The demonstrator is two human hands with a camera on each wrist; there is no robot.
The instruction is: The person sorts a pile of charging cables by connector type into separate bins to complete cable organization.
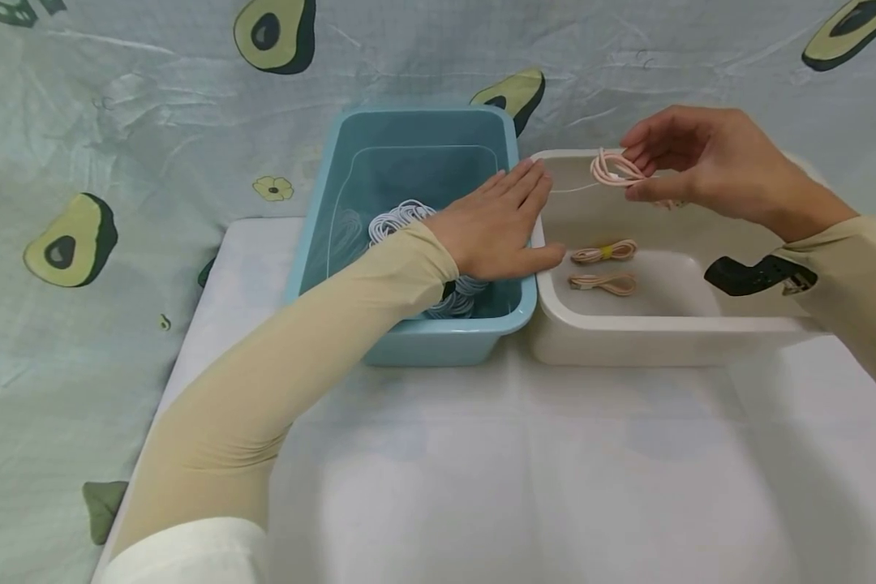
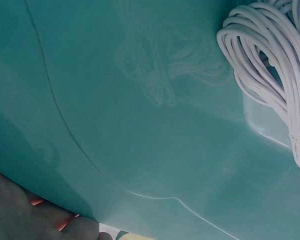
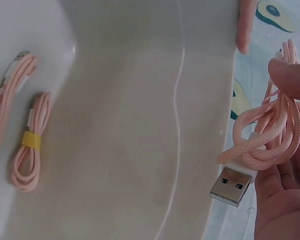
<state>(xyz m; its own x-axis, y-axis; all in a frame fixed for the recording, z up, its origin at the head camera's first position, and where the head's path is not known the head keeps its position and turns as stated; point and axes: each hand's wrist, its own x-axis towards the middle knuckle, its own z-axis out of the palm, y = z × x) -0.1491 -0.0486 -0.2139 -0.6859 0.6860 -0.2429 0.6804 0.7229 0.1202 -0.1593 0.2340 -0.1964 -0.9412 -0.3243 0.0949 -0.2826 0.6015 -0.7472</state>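
Note:
My right hand [image 1: 730, 166] pinches a coiled pink USB cable [image 1: 615, 169] between thumb and fingers, above the back of the white bin [image 1: 672, 324]. In the right wrist view, the metal plug [image 3: 231, 186] sticks out below the coil. Two more pink cable bundles lie in the white bin; one has a yellow band [image 1: 604, 251], the other [image 1: 603, 283] is nearer the front. Fingers outstretched, my left hand [image 1: 500, 223] rests across the adjoining rims of the blue bin [image 1: 445, 345] and the white bin. White coiled cables [image 2: 270, 65] lie in the blue bin, partly hidden by my left arm.
The bins stand side by side on a white-covered table [image 1: 518, 470]. Behind them hangs a pale cloth [image 1: 175, 122] printed with avocados. A black wrist device [image 1: 748, 276] juts from the right sleeve over the white bin.

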